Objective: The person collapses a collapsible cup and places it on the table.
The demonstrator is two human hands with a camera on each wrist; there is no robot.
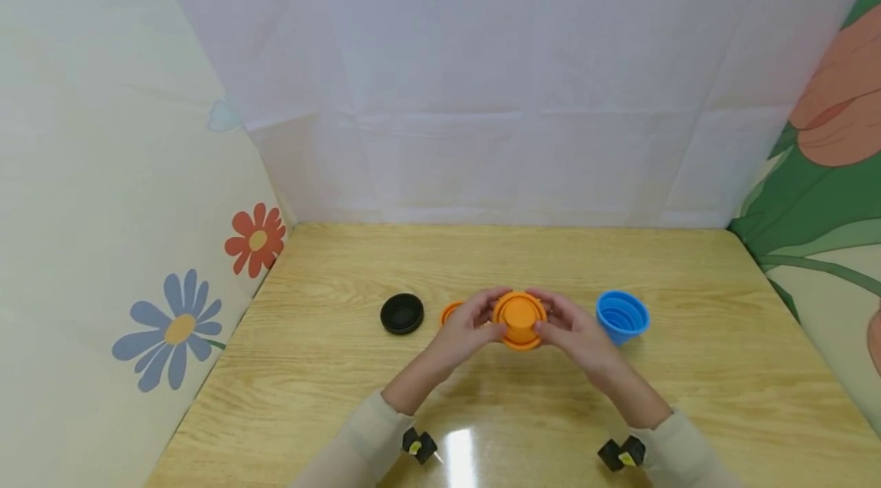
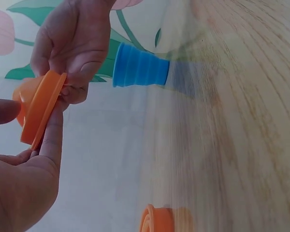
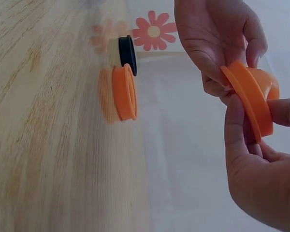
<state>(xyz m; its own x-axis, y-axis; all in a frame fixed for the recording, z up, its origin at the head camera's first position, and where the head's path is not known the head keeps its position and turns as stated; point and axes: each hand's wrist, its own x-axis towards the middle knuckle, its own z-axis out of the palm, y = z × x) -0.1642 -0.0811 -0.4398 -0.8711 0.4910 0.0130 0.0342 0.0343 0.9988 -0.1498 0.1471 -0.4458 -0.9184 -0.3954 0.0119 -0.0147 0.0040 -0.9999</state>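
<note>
Between both hands, raised over the table, is an orange collapsible cup (image 1: 520, 317), its rings partly folded. Its wide rim faces downward and the narrow base bulges up, as the left wrist view also shows. My left hand (image 1: 465, 335) grips its left side, thumb on the folded wall and fingers at the rim. The right hand (image 1: 580, 336) holds the opposite side the same way. Beyond the right hand, a blue collapsible cup (image 2: 140, 66) stands extended on the table. A second orange collapsible cup (image 3: 124, 94), folded flat, lies near the left hand, partly hidden by it in the head view.
A flat black round piece (image 1: 402, 313), like a folded cup, lies left of the orange one. The wood-grain table (image 1: 330, 381) meets a white cloth (image 1: 440, 159) at its back edge. Flower-printed panels (image 1: 82, 205) stand on both sides.
</note>
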